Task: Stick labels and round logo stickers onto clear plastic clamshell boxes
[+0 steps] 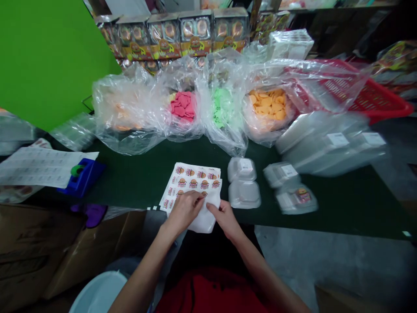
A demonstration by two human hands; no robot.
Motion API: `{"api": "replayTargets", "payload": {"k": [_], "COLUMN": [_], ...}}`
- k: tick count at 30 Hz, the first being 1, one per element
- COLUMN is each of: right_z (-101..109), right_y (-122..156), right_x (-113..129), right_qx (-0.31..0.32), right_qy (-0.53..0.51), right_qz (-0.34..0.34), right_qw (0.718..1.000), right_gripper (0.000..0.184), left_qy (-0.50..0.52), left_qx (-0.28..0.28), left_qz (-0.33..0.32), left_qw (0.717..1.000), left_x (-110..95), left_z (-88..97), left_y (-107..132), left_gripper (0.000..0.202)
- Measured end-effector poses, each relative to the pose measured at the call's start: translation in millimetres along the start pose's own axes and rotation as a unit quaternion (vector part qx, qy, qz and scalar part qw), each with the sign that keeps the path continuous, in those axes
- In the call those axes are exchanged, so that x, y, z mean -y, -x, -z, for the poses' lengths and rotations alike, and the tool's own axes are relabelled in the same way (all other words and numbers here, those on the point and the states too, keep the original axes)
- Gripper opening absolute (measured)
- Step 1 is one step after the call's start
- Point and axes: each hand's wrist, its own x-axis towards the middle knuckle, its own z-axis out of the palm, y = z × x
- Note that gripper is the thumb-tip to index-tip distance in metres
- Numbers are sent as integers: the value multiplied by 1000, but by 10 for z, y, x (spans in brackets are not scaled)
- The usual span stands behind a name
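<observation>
A stack of white sticker sheets [192, 176] printed with burger logos lies at the front edge of the table. My left hand [187, 206] is over the sheets, thumb and forefinger pinched at a burger sticker [204, 194]. My right hand [225, 214] grips the lower right side of the top sheet, whose bare white part bends over the table edge. Just right of the sheets sits an open clear plastic clamshell box [244, 194] with a white label. Farther right, another open clamshell [296, 200] carries a burger sticker.
Plastic bags hold pink pieces [183, 106], green pieces [222, 106] and orange pieces [267, 104] along the back. Stacked clear clamshells [335, 143] and a red basket [374, 93] are at right. A blue tape dispenser [83, 176] stands left. Packaged burger boxes [195, 37] line the rear.
</observation>
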Motion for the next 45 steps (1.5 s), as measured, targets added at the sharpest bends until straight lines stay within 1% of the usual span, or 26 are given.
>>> {"api": "replayTargets", "payload": {"k": [4, 7, 12, 14, 16, 17, 18, 20, 22, 23, 25, 26, 27, 28, 30, 32, 33, 35, 36, 38, 41, 42, 43, 45], "right_z": [-9, -19, -33, -37, -43, -46, -48, -44, -12, 17, 91, 129, 163, 188, 207, 199, 195, 204, 221, 279, 394, 431, 464, 519], "right_y": [-17, -17, 9, 16, 18, 19, 24, 59, 152, 225, 413, 516, 613, 697, 803, 820, 806, 763, 747, 741, 795, 822, 849, 899], "right_x": [5, 12, 32, 31, 26, 24, 25, 42, 85, 118, 204, 254, 305, 354, 437, 486, 498, 506, 506, 512, 551, 573, 596, 639], "right_qx": [3, 8, -5, -16, -20, -22, -25, -26, -19, -20, -38, -52, -63, -67, -51, -31, -25, -25, -31, -39, -24, -11, 1, 21], "right_qy": [5, 8, 2, -5, -9, -11, -15, -20, -14, 1, 63, 102, 136, 156, 138, 64, 26, -23, -33, -32, 16, 36, 53, 68], "right_qz": [-1, 1, -7, -12, -16, -17, -17, -16, -9, 2, 44, 71, 94, 109, 97, 63, 51, 49, 54, 62, 81, 91, 100, 113], "right_qw": [1000, 1000, 1000, 1000, 1000, 1000, 999, 999, 1000, 1000, 996, 991, 984, 980, 984, 996, 998, 998, 998, 997, 996, 995, 994, 991], "right_gripper": [33, 34, 35, 36, 37, 38, 39, 43, 51, 57, 65, 63, 57, 49, 36, 38, 39, 38, 36, 33, 30, 28, 26, 22], "left_qy": [3, -1, 1, 32, 96, 146, 203, 304, 355, 357, 330, 302, 264, 220, 133, 86, 75, 73, 78, 98, 137, 147, 155, 170], "left_qx": [25, 28, -27, -46, -64, -82, -107, -165, -219, -244, -299, -324, -345, -352, -333, -278, -253, -216, -206, -193, -174, -157, -128, -55], "left_qz": [4, 10, 22, 40, 72, 99, 131, 192, 230, 238, 234, 219, 192, 150, 36, -79, -119, -163, -169, -161, -101, -82, -74, -77], "left_qw": [1000, 1000, 999, 998, 991, 981, 965, 919, 879, 869, 865, 869, 880, 897, 933, 954, 957, 960, 961, 963, 970, 973, 977, 981], "left_x": [-9, -4, 3, 23, 79, 122, 174, 287, 370, 383, 324, 251, 154, 38, -213, -439, -529, -662, -708, -777, -854, -875, -895, -935], "left_z": [31, 1, -80, -106, -140, -161, -185, -232, -258, -259, -242, -229, -218, -212, -226, -268, -291, -314, -305, -234, -29, 46, 116, 221], "left_y": [27, 9, -11, -6, -13, -26, -46, -102, -151, -159, -123, -77, -14, 61, 223, 368, 425, 500, 517, 511, 401, 344, 281, 157], "left_gripper": [16, 19, 18, 17, 15, 13, 11, 19, 31, 34, 33, 30, 25, 21, 17, 18, 20, 23, 23, 21, 23, 23, 23, 20]}}
